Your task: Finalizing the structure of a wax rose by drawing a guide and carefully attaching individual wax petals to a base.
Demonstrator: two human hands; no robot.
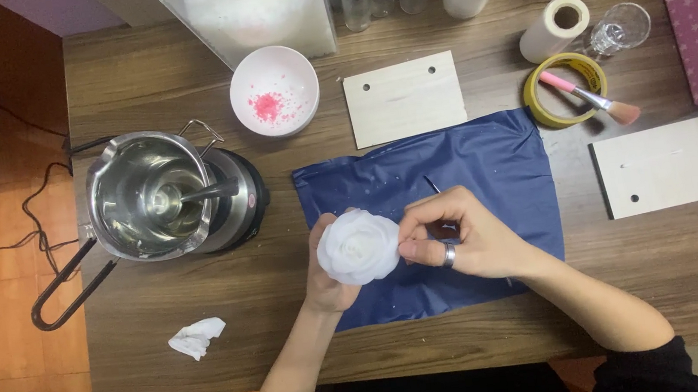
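The left hand (329,278) cups a white rose (359,246) from below, fingers curled around it; the right hand (457,232) pinches its edge with thumb and fingertips closed — soft, waxy, layered petals, held over a blue sheet (484,164). A steel pot (146,198) and pink-flecked bowl (274,91) sit nearby.

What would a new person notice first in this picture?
The white rose-shaped flower at the centre, cupped from below by the left hand and pinched at its edge by the right hand, above a blue cloth. To the left, a shiny steel pot stands on a small heater.
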